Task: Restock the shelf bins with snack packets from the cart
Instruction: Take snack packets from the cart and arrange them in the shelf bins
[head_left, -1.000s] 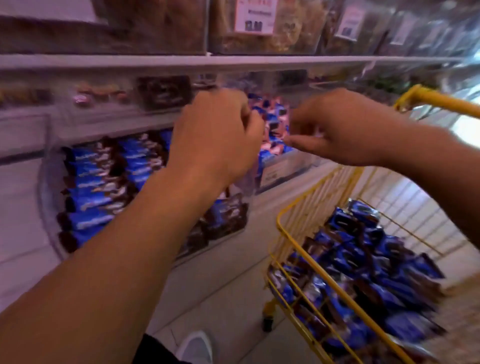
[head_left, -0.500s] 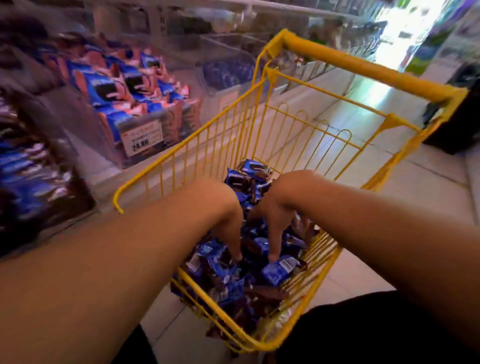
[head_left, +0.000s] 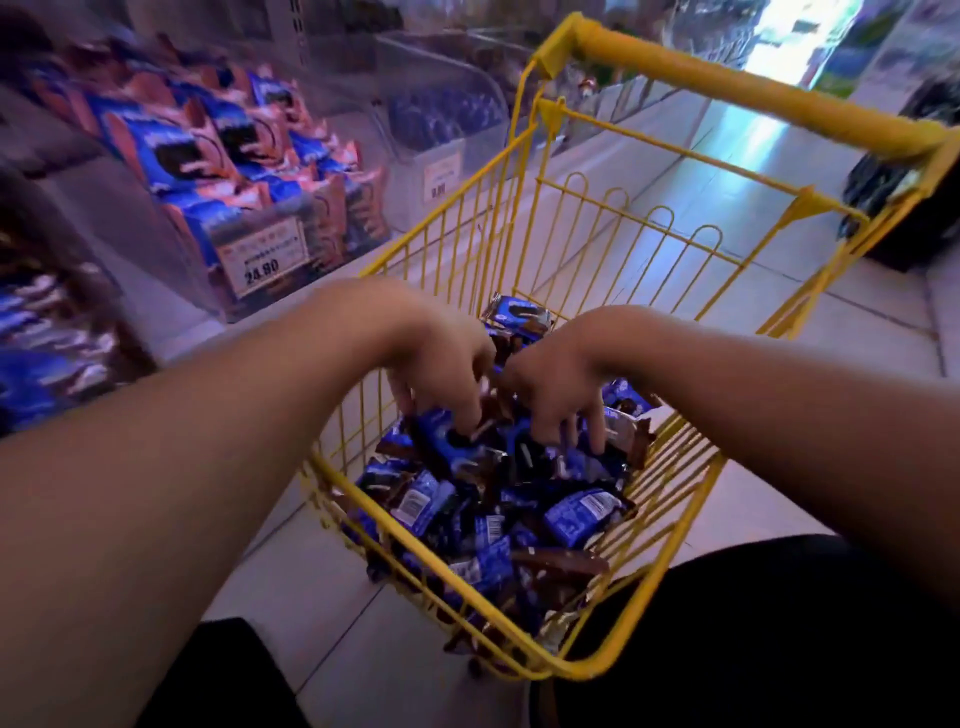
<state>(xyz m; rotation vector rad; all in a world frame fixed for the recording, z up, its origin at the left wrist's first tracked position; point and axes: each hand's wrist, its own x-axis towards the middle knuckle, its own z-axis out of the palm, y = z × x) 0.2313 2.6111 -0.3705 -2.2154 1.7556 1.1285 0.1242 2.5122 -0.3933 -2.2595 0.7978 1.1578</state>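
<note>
Yellow wire cart holds heaped snack packets against its near corner. Left hand and right hand: fingers curled into the heap, gathering packets. Judged light, crinkly, slippery; take several by their middles.

Pale tiled floor, price label

Both arms reach forward and down; the left hand and right hand sit close together, fingers curled downward, apparently grasping.
</note>
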